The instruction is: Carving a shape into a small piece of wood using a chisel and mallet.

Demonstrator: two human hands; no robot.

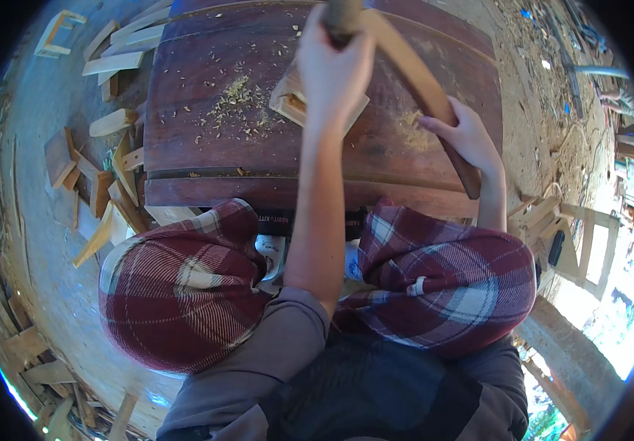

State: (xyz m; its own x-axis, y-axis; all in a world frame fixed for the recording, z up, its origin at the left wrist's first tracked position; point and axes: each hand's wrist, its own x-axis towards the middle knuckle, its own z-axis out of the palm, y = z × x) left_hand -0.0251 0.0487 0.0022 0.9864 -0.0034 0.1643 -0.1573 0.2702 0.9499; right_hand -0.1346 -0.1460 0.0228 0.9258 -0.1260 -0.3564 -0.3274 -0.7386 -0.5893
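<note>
My left hand (337, 77) is closed around a thick, round wooden tool handle (343, 20) at the upper edge of the view; the tool's lower end is hidden behind the hand. Below that hand, a pale wooden block (287, 101) with a cut-out slot lies on the dark wooden work surface (258, 158). On the right, my right hand (467, 136) grips a long, slightly curved wooden bar (412, 66) near its lower end. The bar's upper end reaches up beside the round handle; whether they touch I cannot tell.
Wood shavings (234, 99) are scattered left of the block. Offcuts (100, 180) are heaped on the floor to the left, with longer boards (129, 44) farther back. My knees (199, 287) in plaid cloth flank the near edge. A wooden frame (589, 242) stands at right.
</note>
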